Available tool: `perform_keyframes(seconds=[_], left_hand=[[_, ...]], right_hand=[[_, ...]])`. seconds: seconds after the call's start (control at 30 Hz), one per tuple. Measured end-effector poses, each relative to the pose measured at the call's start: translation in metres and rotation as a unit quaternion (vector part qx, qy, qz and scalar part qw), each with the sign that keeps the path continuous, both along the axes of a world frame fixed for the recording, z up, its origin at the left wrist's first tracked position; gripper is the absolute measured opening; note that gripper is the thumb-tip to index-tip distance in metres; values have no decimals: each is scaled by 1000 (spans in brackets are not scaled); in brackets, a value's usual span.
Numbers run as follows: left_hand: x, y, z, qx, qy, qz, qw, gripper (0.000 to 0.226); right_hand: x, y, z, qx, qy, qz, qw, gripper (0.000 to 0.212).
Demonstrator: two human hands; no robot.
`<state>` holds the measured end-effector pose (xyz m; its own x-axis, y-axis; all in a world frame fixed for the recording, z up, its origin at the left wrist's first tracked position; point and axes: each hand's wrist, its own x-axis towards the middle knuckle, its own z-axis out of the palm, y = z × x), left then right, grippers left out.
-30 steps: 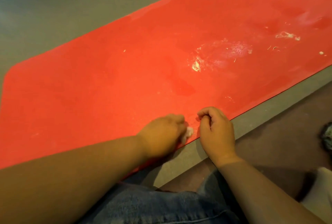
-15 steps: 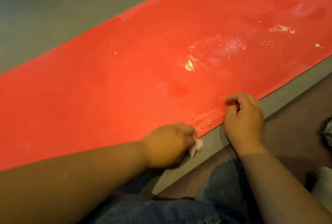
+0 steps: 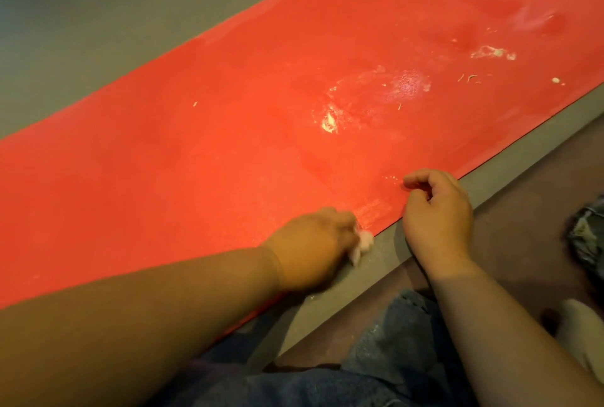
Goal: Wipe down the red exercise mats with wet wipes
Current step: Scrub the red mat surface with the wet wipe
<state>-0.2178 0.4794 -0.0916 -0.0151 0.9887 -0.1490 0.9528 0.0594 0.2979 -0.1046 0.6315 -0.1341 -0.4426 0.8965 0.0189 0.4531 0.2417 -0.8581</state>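
A long red exercise mat (image 3: 202, 164) lies diagonally across the floor, with whitish smears and crumbs in its middle and far right. My left hand (image 3: 313, 246) grips a small balled white wet wipe (image 3: 461, 245) at the mat's near edge. A pale streak shows on the mat just beyond the wipe. My right hand (image 3: 438, 213) rests at the same edge to the right, fingers curled with thumb and forefinger close together; whether they pinch anything I cannot tell.
A grey mat or floor strip (image 3: 369, 279) runs under the red mat's near edge, with brown floor (image 3: 523, 227) beside it. More grey floor (image 3: 98, 30) lies beyond the mat. My jeans-clad knees (image 3: 385, 374) are at the bottom.
My right hand slid right along the mat's edge, away from the left. My left hand drew the wipe back to the near edge, leaving a pale streak.
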Motion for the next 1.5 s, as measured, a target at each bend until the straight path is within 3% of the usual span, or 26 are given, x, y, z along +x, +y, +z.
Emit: perform_keyframes(seconds=[0.07, 0.1, 0.2, 0.27, 0.33, 0.4, 0.47, 0.57, 0.67, 0.73, 0.8, 0.87, 0.97, 1.03, 1.13, 1.23, 1.3, 1.37, 1.43, 1.5], left_hand=[[-9, -4, -1, -17, 11, -135, 991, 15], [-18, 1, -1, -28, 38, -136, 990, 20], [-50, 32, 1, 19, 87, 84, 992, 31], [-68, 51, 0, 28, 88, 251, 964, 34], [-56, 62, -3, 37, 106, 307, 945, 29], [-21, 58, -8, 64, 83, 245, 964, 32], [14, 42, -10, 80, 20, 124, 989, 29], [7, 37, -12, 20, 14, 17, 1000, 19], [-45, 56, -4, -13, 55, 159, 986, 34], [-82, 59, 1, -31, 95, 302, 948, 31], [-80, 53, -1, -23, 135, 351, 926, 26], [-40, 48, -7, 18, 97, 328, 940, 23], [18, 32, -14, 48, 29, 156, 986, 14], [22, 23, -7, 38, -25, 107, 993, 11], [0, 10, 9, 29, -89, 180, 979, 28], [-37, -15, 19, 22, -45, 217, 975, 46], [-64, -42, 22, -90, 21, 247, 964, 74], [-81, -74, 19, -235, 61, 281, 928, 102], [-86, -100, 13, -311, 37, 308, 898, 115], [-86, -114, 9, -316, 4, 317, 894, 119]], right_hand=[[0, 0, 0, -6, 4, 2, 1000, 34], [0, 0, 0, -12, 8, 2, 1000, 34], [2, 1, 1, -25, 19, 1, 1000, 37], [3, 0, 1, -28, 21, 1, 999, 38], [1, 1, 1, -32, 24, -6, 999, 38], [0, 1, 1, -39, 25, -15, 999, 38], [0, 1, 1, -46, 26, -28, 998, 35], [1, 0, 1, -51, 24, -34, 998, 34], [3, 1, 4, -54, 26, -25, 998, 34], [4, 1, 4, -59, 27, -22, 998, 34], [4, 1, 3, -59, 24, -25, 998, 34], [2, 0, 3, -53, 21, -31, 998, 35], [0, -2, 1, -39, 14, -34, 999, 33], [0, -2, 4, -30, 23, -26, 999, 28], [0, -12, 9, 38, 11, 51, 998, 10], [-5, -49, 7, 109, -74, 204, 970, 16], [-5, -77, 4, 146, -84, 312, 935, 14], [-2, -81, 2, 164, -76, 372, 910, 16], [0, -62, 4, 137, -69, 349, 925, 19], [0, -34, 7, 121, -85, 245, 958, 18]])
